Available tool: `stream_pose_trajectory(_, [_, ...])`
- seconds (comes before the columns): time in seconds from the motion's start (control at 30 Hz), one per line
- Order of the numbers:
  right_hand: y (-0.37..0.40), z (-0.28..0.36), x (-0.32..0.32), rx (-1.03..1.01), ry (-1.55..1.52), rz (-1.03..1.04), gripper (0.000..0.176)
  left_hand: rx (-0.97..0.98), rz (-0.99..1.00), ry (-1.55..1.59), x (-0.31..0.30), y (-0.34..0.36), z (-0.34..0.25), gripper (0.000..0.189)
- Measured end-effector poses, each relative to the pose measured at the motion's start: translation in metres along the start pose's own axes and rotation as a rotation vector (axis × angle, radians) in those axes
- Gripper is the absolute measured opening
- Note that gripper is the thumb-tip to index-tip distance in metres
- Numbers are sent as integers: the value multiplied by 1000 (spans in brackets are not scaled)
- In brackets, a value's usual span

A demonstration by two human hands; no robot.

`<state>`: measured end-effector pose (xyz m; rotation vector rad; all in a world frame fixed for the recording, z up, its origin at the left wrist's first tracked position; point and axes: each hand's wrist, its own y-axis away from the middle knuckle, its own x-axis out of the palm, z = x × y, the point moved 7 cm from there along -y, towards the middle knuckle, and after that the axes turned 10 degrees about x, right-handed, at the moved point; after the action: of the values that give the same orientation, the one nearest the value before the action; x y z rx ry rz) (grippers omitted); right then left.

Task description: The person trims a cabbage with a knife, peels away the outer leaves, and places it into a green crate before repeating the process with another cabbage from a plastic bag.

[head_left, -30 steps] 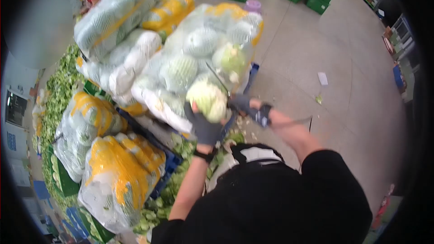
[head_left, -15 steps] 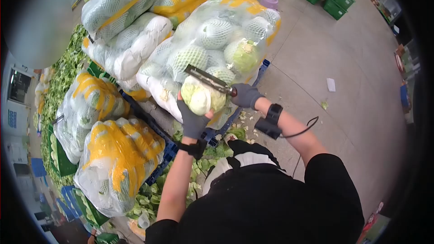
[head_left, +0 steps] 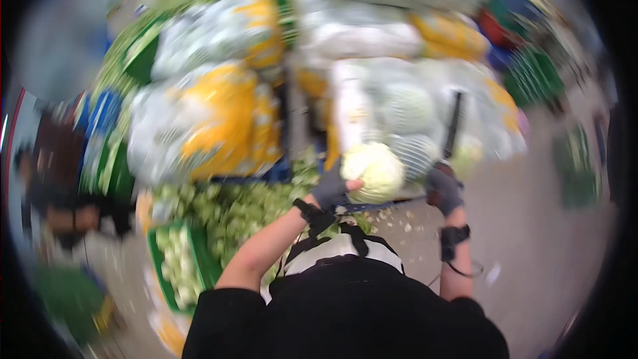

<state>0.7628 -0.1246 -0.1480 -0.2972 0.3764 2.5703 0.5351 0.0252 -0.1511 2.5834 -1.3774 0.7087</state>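
A pale green cabbage [head_left: 373, 173] rests in my gloved left hand [head_left: 329, 189], with the thumb across its near side. My gloved right hand [head_left: 444, 188] is closed on the handle of a knife [head_left: 455, 123]. The dark, broad blade points away from me, apart from the cabbage and to its right. Just beyond both hands lies a clear plastic bag [head_left: 379, 83] of cabbages in white foam nets. Another cabbage [head_left: 467, 151], blurred, shows beside the knife.
More wrapped bags [head_left: 199, 123] stand at the left and back. A green crate [head_left: 207, 256] of cabbages sits at lower left beside loose leaves [head_left: 256, 216]. Green crates [head_left: 531, 76] stand at right. A blurred person [head_left: 66, 216] is at far left.
My view has swung to the left and blurred. The knife has come away from the cabbage's top and now stands off to its right. The cabbage stays in my left hand.
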Motion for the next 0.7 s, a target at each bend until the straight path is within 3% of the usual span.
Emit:
stream_pose_trajectory(0.03, [4,22,19,339,-584,229,14,-14,-46,60,-7,16,-12,79])
stream_pose_trajectory(0.07, [-6,22,20,309,-454,37,14,-24,-85,121,-15,32,-24,79])
stream_pose_trajectory(0.1, [-15,41,27,-344,221,37,14,15,-126,82,-39,54,-22,81])
stream_pose_trajectory(0.13, [-50,-20,24,97,-258,55,15,61,-188,14,-54,73,-41,78])
stream_pose_trajectory(0.2, [-36,2,72,387,-383,164,12,59,-320,-147,-93,128,-65,73])
stream_pose_trajectory(0.27, [-27,9,117,429,-367,257,10,31,-491,-185,-128,190,-83,74])
stream_pose_trajectory(0.3, [-25,16,124,525,-319,275,11,0,-673,-225,-139,220,-88,68])
stream_pose_trajectory(0.33, [-24,14,148,539,-291,351,11,85,-736,-229,-170,260,-79,66])
stream_pose_trajectory(0.4, [-23,18,182,483,-189,519,12,-3,-1019,-418,-179,335,-93,59])
stream_pose_trajectory(0.43, [-21,29,202,475,-163,553,12,137,-1136,-202,-203,379,-61,54])
stream_pose_trajectory(0.5, [-9,50,239,473,-99,604,14,55,-1444,-34,-211,458,-36,55])
stream_pose_trajectory(0.6, [2,74,293,444,52,645,14,173,-1714,477,-222,561,26,65])
stream_pose_trajectory(0.7, [15,80,351,445,106,681,14,342,-1869,735,-230,635,37,71])
